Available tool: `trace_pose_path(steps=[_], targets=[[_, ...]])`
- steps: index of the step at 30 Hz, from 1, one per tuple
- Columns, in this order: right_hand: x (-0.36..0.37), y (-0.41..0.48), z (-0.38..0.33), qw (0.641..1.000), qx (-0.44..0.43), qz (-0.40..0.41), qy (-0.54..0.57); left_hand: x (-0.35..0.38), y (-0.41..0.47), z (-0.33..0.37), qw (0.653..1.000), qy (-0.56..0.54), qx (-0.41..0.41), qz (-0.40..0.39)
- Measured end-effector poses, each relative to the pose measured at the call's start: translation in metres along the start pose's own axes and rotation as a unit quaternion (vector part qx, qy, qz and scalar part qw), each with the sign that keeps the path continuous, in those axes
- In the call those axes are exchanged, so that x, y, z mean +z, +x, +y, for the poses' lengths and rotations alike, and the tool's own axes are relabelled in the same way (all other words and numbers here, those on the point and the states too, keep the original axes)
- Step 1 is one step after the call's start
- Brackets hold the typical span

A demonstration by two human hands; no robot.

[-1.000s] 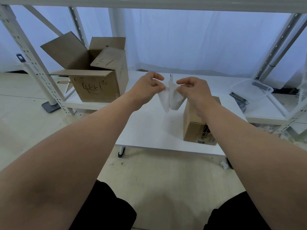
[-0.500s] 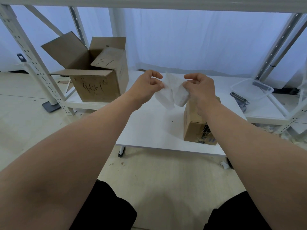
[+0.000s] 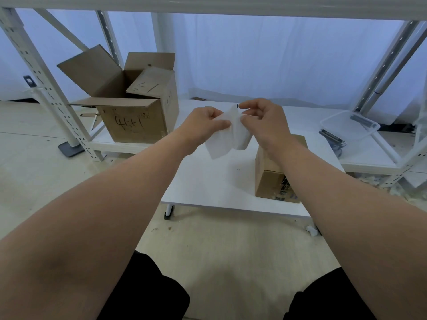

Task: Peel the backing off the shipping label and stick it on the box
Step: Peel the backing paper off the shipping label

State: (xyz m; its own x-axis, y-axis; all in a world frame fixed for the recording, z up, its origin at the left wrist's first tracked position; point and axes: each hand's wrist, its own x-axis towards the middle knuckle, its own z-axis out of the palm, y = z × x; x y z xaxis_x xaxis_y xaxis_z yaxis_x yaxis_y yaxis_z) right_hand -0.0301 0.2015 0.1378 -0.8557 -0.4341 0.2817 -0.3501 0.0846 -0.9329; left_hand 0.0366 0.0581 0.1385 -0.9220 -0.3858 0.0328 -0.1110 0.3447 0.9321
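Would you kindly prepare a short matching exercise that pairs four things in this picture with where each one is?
Things:
1. shipping label
2. small closed box
3. large open box
4. clear plastic tray

Places:
A. on the shelf at the left
B. on the white table, under the right forearm
C. on the shelf at the right
D. pinched between both hands, above the table

Pairs: 1-D, 2-B, 3-A, 4-C
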Motion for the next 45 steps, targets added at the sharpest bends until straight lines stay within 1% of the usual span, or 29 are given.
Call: trace_pose_path(steps=[3, 5, 7, 11, 15, 19, 22, 25, 27, 29, 32, 34, 36, 40, 42, 44, 45], targets=[[0.000, 0.002, -0.001, 1.000, -0.007, 0.019, -0.001, -0.001, -0.001, 0.000, 1.000, 0.009, 0.003, -0.010], [-0.002, 0.003, 0.001, 0.998, -0.001, 0.063, -0.015, -0.002, -0.002, 0.000, 1.000, -0.007, 0.002, 0.000], [-0.007, 0.004, 0.004, 0.995, 0.020, 0.097, -0.004, -0.004, -0.001, 0.000, 1.000, -0.024, 0.000, 0.013], [-0.012, 0.004, 0.006, 0.990, 0.106, 0.074, 0.064, -0.005, -0.001, 0.003, 0.998, -0.051, 0.002, 0.031], [-0.011, 0.003, 0.002, 0.984, 0.117, 0.051, 0.125, -0.004, -0.001, 0.004, 0.997, -0.064, 0.005, 0.037], [-0.010, 0.003, 0.001, 0.985, 0.109, 0.030, 0.133, -0.004, 0.001, 0.000, 0.998, -0.019, 0.015, 0.066], [-0.010, 0.004, 0.001, 0.984, 0.108, 0.018, 0.141, -0.005, 0.002, -0.003, 0.992, 0.067, 0.043, 0.094], [-0.010, 0.004, 0.002, 0.981, 0.114, 0.021, 0.155, -0.004, 0.000, -0.001, 0.972, 0.177, 0.072, 0.135], [-0.011, 0.005, 0.003, 0.979, 0.122, 0.022, 0.160, -0.001, -0.002, 0.000, 0.953, 0.250, 0.110, 0.135], [-0.010, 0.005, 0.003, 0.978, 0.128, 0.011, 0.167, 0.002, -0.003, -0.001, 0.939, 0.292, 0.132, 0.126], [-0.009, 0.005, 0.002, 0.974, 0.134, -0.015, 0.179, 0.005, -0.004, 0.000, 0.946, 0.278, 0.121, 0.118], [-0.008, 0.004, 0.001, 0.974, 0.138, -0.022, 0.180, 0.005, -0.005, 0.001, 0.953, 0.251, 0.116, 0.122], [-0.008, 0.004, 0.001, 0.973, 0.141, -0.023, 0.182, 0.005, -0.005, 0.002, 0.955, 0.246, 0.116, 0.118], [-0.008, 0.005, 0.000, 0.967, 0.151, -0.025, 0.203, 0.006, -0.001, -0.003, 0.937, 0.298, 0.130, 0.131], [-0.008, 0.005, 0.000, 0.966, 0.151, -0.020, 0.211, 0.007, 0.002, -0.004, 0.934, 0.308, 0.118, 0.139], [-0.008, 0.005, 0.000, 0.964, 0.149, -0.013, 0.222, 0.008, 0.002, -0.003, 0.945, 0.287, 0.093, 0.122], [-0.008, 0.006, 0.000, 0.962, 0.150, -0.010, 0.227, 0.008, 0.002, -0.002, 0.962, 0.241, 0.075, 0.099]])
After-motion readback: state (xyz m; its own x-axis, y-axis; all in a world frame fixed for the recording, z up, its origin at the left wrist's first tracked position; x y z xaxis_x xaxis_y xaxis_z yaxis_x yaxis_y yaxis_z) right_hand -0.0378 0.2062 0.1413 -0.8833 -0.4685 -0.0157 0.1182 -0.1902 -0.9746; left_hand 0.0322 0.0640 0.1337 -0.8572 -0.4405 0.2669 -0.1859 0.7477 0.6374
